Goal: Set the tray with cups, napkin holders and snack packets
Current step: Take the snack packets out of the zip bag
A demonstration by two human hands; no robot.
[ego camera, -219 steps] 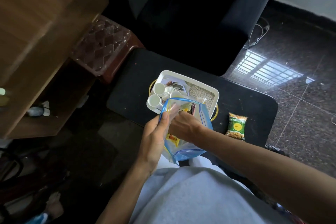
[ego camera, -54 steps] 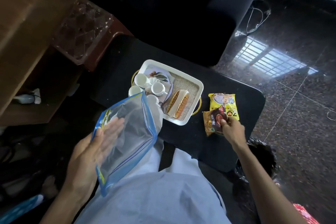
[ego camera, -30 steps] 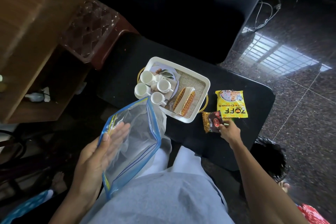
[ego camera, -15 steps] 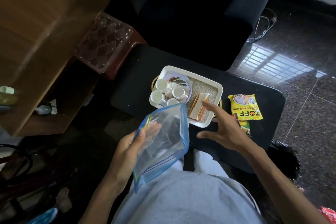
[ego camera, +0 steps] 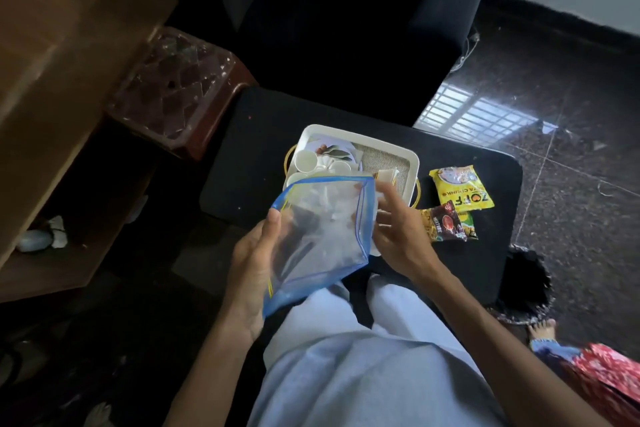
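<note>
One rectangular white tray (ego camera: 412,163) holds at least two small white cups (ego camera: 304,160); three snack packets (ego camera: 460,189) lie at its 4 o'clock. The left hand (ego camera: 251,263) grips one clear blue-edged zip bag (ego camera: 322,236). The right hand (ego camera: 398,229), fingers half-curled, touches the bag's 3 o'clock edge.

Black table (ego camera: 263,135): bare along its far-left part and left edge; open approach there.
White tray (ego camera: 360,140): left half crowded with white cups (ego camera: 304,160) and a plate; right half, woven mat (ego camera: 388,163), mostly open.
Clear blue-edged bag (ego camera: 322,236): held up between left hand (ego camera: 252,267) and right hand (ego camera: 398,236), blocking the near side of the tray.
Yellow packet (ego camera: 460,188) and dark red packet (ego camera: 445,222): flat on the table right of the tray, just beside it.
Near-right table corner: bare.
Dark sofa (ego camera: 329,28): closes the far side.
</note>
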